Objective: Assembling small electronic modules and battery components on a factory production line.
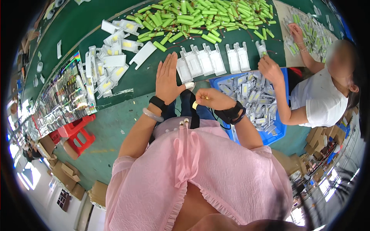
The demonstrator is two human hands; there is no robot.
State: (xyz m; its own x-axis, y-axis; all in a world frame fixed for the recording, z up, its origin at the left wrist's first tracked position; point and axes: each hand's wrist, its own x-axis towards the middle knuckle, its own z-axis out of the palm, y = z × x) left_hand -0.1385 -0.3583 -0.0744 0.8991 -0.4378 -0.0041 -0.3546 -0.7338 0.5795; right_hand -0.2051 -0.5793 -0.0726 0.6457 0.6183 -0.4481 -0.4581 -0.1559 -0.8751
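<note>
My left hand (pixel 167 79) lies flat with its fingers stretched out, its edge against the left end of a row of white plastic cases (pixel 191 64). A white wrapping (pixel 189 85) covers the tip of its thumb. Just in front of my body, my right hand (pixel 211 98) pinches a small yellow strip (pixel 195 104) between thumb and finger. The cases stand side by side on the green table, their hollow sides up. To their right is a smaller group of similar cases (pixel 237 57).
Green battery cells (pixel 200 15) with wires are heaped at the back. Left lies a pile of white cases with yellow panels (pixel 110 63). A blue bin (pixel 281 131) holds more parts. On the right, a co-worker (pixel 320 92) holds a white case (pixel 261 48). A red stool (pixel 79 133) stands lower left.
</note>
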